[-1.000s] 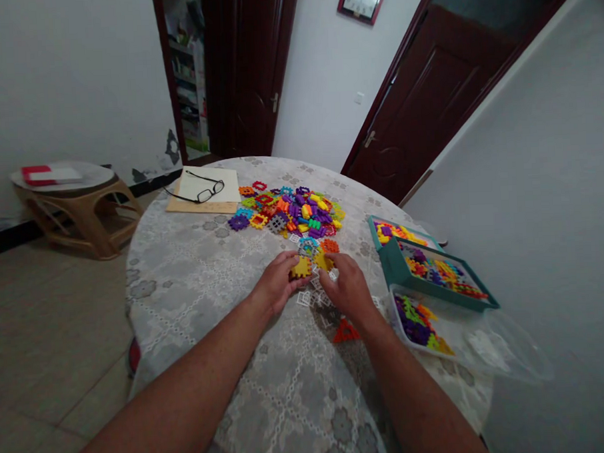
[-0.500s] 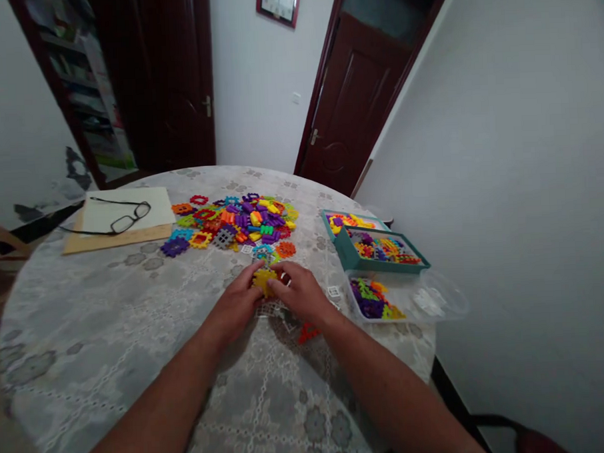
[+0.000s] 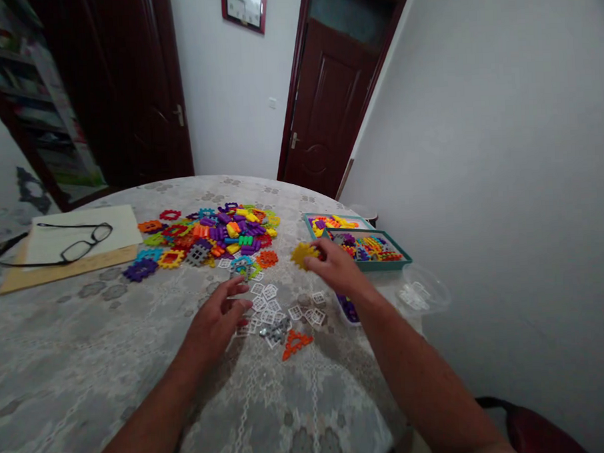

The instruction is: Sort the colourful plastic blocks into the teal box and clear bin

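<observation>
My right hand (image 3: 334, 266) grips a yellow toothed piece (image 3: 304, 255) between thumb and fingers, just left of the green-edged boxes. With fingers apart and nothing in them, my left hand (image 3: 220, 318) is over the table beside several white window-like pieces (image 3: 266, 304). Grey pieces (image 3: 276, 330) and an orange triangular piece (image 3: 296, 343) lie nearer to me. Beyond my left hand is a large heap of colourful plastic pieces (image 3: 232, 229). An orange piece (image 3: 267, 259) sits at its near edge.
Green-edged boxes (image 3: 384, 265) of small pieces stand at the right, with a clear plastic tray (image 3: 355, 321) partly behind my right arm and a clear lid (image 3: 437, 289). Glasses (image 3: 77, 250) rest on paper and a board (image 3: 68, 271) at the left.
My hands have moved apart. My right hand has carried the yellow piece to the right toward the boxes, and my left hand has let go. The view has shifted right.
</observation>
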The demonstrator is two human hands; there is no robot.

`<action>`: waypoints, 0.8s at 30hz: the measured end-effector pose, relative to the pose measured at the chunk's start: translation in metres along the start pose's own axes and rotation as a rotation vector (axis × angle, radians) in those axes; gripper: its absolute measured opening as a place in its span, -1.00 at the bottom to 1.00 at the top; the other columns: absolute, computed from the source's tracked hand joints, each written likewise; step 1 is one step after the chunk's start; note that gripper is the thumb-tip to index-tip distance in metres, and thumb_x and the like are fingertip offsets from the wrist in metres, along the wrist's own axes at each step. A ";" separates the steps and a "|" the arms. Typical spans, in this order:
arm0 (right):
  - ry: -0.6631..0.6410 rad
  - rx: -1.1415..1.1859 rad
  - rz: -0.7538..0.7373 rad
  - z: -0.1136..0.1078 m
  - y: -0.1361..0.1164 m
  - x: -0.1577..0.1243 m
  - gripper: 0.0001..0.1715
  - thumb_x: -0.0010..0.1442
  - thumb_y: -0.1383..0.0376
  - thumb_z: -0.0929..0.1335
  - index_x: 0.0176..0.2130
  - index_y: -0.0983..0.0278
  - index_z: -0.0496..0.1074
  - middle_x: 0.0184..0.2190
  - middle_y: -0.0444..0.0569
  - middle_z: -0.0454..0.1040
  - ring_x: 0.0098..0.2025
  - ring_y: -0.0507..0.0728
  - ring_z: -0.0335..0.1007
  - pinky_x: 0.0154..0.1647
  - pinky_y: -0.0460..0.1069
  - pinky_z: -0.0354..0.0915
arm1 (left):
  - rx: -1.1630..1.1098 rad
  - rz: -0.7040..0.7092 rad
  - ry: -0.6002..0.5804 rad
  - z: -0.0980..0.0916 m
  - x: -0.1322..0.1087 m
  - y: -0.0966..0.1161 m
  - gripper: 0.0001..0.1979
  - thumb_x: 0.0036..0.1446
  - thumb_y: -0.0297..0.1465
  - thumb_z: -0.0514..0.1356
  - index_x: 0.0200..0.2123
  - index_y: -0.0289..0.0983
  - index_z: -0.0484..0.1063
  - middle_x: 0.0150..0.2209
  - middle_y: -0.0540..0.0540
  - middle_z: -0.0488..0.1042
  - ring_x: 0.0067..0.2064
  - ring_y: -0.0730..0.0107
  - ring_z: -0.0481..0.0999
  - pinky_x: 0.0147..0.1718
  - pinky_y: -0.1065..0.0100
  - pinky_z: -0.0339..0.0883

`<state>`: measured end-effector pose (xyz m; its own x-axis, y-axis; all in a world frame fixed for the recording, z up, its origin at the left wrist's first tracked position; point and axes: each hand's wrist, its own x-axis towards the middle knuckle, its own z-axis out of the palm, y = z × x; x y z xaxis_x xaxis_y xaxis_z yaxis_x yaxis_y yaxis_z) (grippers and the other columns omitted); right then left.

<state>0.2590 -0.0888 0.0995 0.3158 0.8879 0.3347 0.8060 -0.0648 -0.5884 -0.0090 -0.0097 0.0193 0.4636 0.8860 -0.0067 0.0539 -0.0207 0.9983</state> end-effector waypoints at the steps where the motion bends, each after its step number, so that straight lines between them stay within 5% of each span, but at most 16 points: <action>1: 0.101 -0.060 0.041 -0.019 0.014 0.013 -0.65 0.28 0.15 0.38 0.01 0.24 0.53 -0.21 -0.06 0.60 -0.24 0.12 0.45 -0.21 -0.03 0.30 | 0.030 0.006 0.029 -0.001 0.001 0.000 -0.38 0.15 -0.14 0.32 0.26 -0.17 0.45 0.17 -0.28 0.55 -0.05 0.11 0.66 -0.24 0.21 0.63; 4: 0.287 -0.256 0.196 -0.072 0.062 0.049 -0.59 0.28 0.17 0.36 0.05 0.30 0.53 -0.11 0.05 0.63 -0.15 0.16 0.49 -0.12 -0.02 0.32 | 0.078 0.007 0.045 -0.003 0.004 0.001 -0.42 0.13 -0.13 0.30 0.19 -0.22 0.49 0.06 -0.25 0.61 -0.16 0.15 0.67 -0.26 0.21 0.62; 9: 0.246 -0.505 0.524 -0.114 0.133 0.079 -0.45 0.27 0.21 0.36 0.17 0.41 0.51 0.04 0.21 0.62 -0.02 0.21 0.54 -0.08 -0.03 0.32 | 0.151 0.002 0.029 -0.003 0.003 0.003 -0.44 0.12 -0.06 0.28 0.11 -0.24 0.53 0.01 -0.24 0.65 -0.18 0.13 0.67 -0.28 0.23 0.59; 15: 0.098 -0.549 0.596 -0.109 0.172 0.086 -0.59 0.17 0.26 0.42 -0.03 0.38 0.66 -0.10 0.18 0.68 -0.08 0.23 0.60 -0.16 -0.05 0.35 | 0.206 -0.023 0.056 -0.004 0.006 0.004 -0.43 0.12 0.00 0.26 0.07 -0.25 0.54 -0.06 -0.21 0.66 -0.18 0.10 0.67 -0.26 0.23 0.57; 24: 0.003 -0.609 0.564 -0.097 0.183 0.097 -0.59 0.32 0.19 0.35 -0.07 0.36 0.71 -0.12 0.19 0.70 -0.05 0.23 0.62 -0.10 -0.05 0.39 | 0.248 -0.013 0.053 -0.007 0.007 -0.002 -0.49 0.17 -0.02 0.25 0.04 -0.23 0.57 -0.11 -0.16 0.67 -0.22 0.14 0.65 -0.27 0.26 0.53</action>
<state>0.4858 -0.0589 0.0950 0.7545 0.6468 0.1115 0.6558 -0.7363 -0.1669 -0.0121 0.0001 0.0179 0.4148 0.9098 -0.0100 0.2780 -0.1163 0.9535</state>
